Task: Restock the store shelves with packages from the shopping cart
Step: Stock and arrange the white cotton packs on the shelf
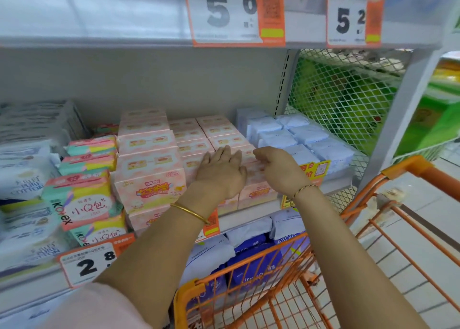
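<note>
Head view: left hand (221,171) rests flat atop a pink package (258,191) at the shelf (249,218) front. Right hand (276,169) is curled at its right end, grip unclear. Package lies lengthwise along the shelf edge, print facing outward.

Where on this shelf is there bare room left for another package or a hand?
Open air above the pink packages, up to the upper shelf. Lower down it is crowded edge to edge, from Kotex packs to pale blue packs.

A shop: price tags (236,12), stocked shelves (99,42), orange cart (273,291).
</note>
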